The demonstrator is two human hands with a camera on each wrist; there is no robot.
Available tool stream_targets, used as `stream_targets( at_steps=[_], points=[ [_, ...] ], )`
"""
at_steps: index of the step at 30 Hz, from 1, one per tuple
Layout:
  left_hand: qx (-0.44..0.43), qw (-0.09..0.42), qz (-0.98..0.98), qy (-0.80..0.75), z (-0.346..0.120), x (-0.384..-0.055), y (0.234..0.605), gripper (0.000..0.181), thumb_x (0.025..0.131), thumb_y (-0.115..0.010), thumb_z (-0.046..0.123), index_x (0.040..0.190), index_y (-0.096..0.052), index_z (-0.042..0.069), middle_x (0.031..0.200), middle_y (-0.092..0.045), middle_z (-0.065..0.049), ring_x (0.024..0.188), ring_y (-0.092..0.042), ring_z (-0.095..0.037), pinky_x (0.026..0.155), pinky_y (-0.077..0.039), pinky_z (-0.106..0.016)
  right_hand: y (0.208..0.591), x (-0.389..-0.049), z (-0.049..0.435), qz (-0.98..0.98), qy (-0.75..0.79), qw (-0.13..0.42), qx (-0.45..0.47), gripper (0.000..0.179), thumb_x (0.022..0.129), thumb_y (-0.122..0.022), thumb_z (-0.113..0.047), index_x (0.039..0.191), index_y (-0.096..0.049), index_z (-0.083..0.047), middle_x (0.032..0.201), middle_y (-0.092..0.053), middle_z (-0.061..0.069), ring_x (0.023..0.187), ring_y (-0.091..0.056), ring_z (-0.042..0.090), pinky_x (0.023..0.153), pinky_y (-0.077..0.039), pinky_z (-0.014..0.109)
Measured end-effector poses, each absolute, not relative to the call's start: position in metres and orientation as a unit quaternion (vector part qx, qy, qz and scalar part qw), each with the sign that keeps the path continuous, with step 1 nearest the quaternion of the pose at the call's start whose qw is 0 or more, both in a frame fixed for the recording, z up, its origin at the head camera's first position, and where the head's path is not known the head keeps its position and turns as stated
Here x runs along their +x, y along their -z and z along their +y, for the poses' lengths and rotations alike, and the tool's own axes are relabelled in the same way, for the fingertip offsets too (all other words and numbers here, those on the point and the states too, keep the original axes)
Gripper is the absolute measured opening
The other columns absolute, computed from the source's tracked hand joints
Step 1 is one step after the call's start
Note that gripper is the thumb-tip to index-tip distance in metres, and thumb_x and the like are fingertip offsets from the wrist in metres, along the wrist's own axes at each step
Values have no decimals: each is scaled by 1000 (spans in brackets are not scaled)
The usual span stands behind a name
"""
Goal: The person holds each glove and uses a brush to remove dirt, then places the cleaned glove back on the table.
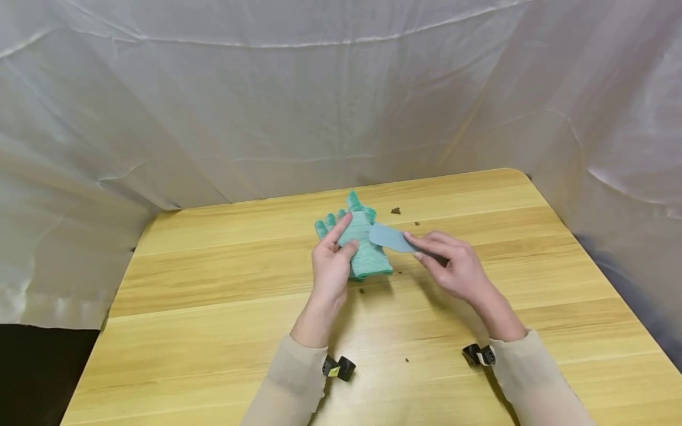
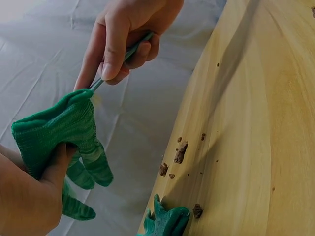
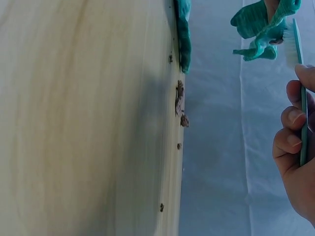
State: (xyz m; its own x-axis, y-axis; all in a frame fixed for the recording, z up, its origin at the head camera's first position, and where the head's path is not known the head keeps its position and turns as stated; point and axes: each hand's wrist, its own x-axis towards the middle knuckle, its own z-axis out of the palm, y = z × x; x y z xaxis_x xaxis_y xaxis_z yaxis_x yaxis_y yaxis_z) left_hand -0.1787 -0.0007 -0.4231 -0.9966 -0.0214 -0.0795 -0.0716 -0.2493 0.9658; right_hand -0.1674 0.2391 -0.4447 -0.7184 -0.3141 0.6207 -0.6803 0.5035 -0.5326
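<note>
My left hand point(image 1: 331, 260) grips a green knitted glove point(image 1: 367, 255) above the table, with the thumb across its near face. The glove's cuff faces me and its fingers point away. In my right hand point(image 1: 453, 263) is a brush point(image 1: 393, 238) with a flat blue-green back, pinched by its handle between thumb and fingers. The right wrist view shows its white bristles point(image 3: 291, 46) turned to the glove point(image 3: 251, 22), right at a small dark brown spot point(image 3: 276, 42) on it. The brush head overlaps the glove's side in the head view.
Another green glove point(image 2: 170, 223) lies on the wooden table point(image 1: 213, 343) beneath. Several brown crumbs and clumps point(image 2: 181, 152) are scattered near it, one point(image 1: 396, 210) toward the back edge. A pale curtain point(image 1: 319, 106) hangs behind the table.
</note>
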Motion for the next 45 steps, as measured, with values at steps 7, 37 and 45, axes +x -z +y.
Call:
stream_targets(
  at_steps=[7, 37, 45],
  points=[
    [-33, 27, 607, -793, -1, -180, 423, 55, 95, -60, -7, 144, -63, 18, 161, -45, 9, 147, -29, -14, 118, -31, -39, 445, -167, 245, -844, -397, 220, 286, 48, 86, -76, 10, 130, -73, -8, 103, -75, 4, 64, -50, 5, 55, -41, 16],
    [-27, 20, 622, -782, -5, -177, 420, 55, 96, -60, -6, 144, -63, 20, 160, -46, 10, 142, -34, -19, 117, -30, -43, 444, -170, 243, -830, -399, 237, 308, 50, 84, -76, 12, 131, -72, -6, 102, -75, 8, 64, -48, 4, 54, -40, 16],
    [-30, 9, 628, -778, -6, -177, 420, 54, 97, -60, -5, 144, -63, 22, 160, -45, 11, 155, -20, -14, 120, -27, -44, 442, -170, 248, -822, -406, 255, 306, 48, 81, -77, 14, 127, -73, 0, 100, -75, 9, 62, -46, 5, 53, -37, 16]
  ],
)
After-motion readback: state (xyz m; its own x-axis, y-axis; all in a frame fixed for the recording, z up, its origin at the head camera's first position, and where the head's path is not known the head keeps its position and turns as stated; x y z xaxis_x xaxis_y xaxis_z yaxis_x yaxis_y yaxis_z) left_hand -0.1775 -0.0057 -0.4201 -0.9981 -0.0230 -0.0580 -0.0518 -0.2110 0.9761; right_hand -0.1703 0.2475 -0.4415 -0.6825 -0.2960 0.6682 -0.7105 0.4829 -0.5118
